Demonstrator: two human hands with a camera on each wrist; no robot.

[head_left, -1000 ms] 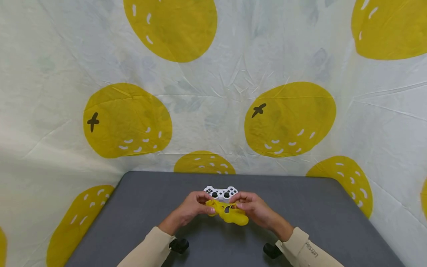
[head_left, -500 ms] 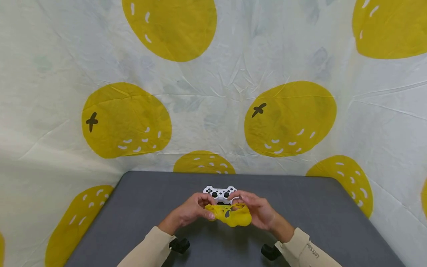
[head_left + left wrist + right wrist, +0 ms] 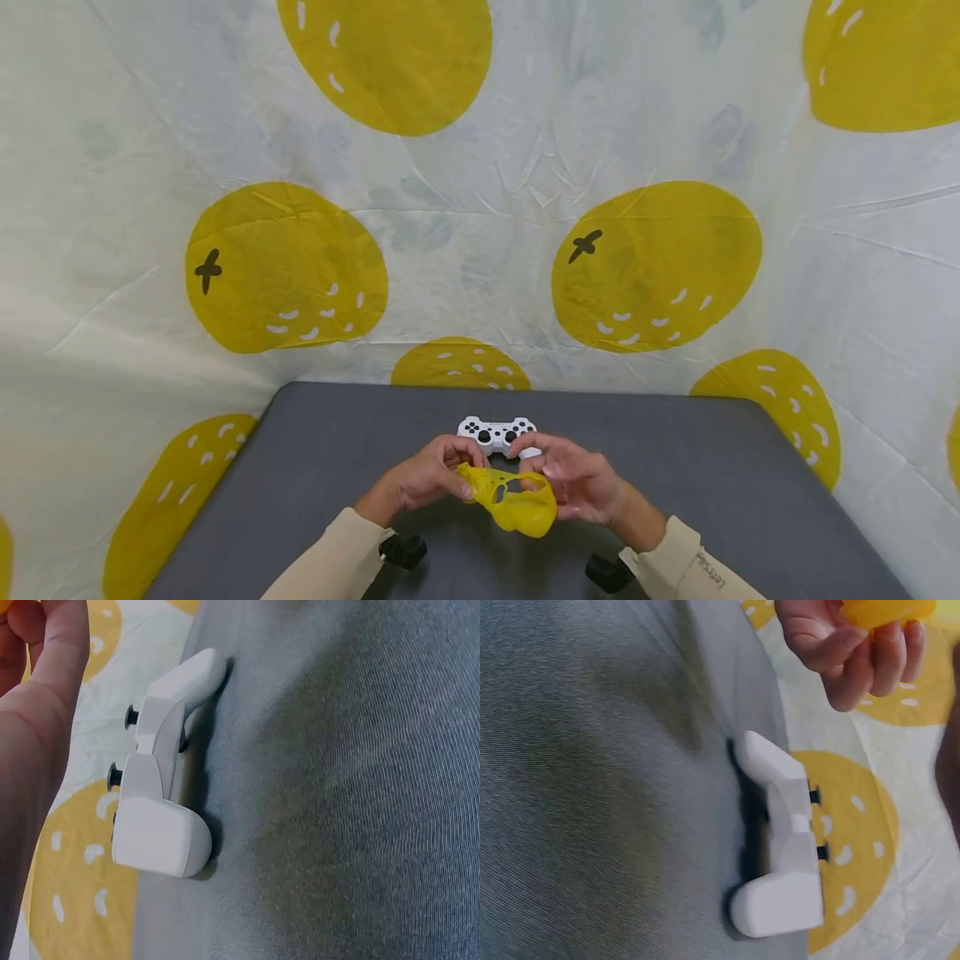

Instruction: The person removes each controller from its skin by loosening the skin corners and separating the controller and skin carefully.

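A thin yellow silicone controller cover [image 3: 531, 518] with cut-out holes hangs between both hands above the table. My left hand [image 3: 426, 477] pinches its left end between thumb and fingers; the right wrist view also shows this left hand [image 3: 855, 656] gripping the yellow cover [image 3: 885, 610]. My right hand [image 3: 588, 490] holds the cover's right side, some fingers at its opening and the index finger stretched out above it. Just beyond the hands lies a white game controller [image 3: 495, 435] with two black thumbsticks, sticks up. Its lower right part is partly hidden by my right fingers.
The controller rests on a dark grey cloth-covered table [image 3: 360, 417]. Behind it hangs a white sheet [image 3: 465, 275] with large yellow fruit shapes. A black wrist camera [image 3: 405, 552] sits under the left cuff, another black wrist camera [image 3: 609, 573] under the right.
The cover's right half has swung down and opened out, so its holes show more. My right hand has turned and spread its fingers. The left hand keeps its pinch; the controller stays put.
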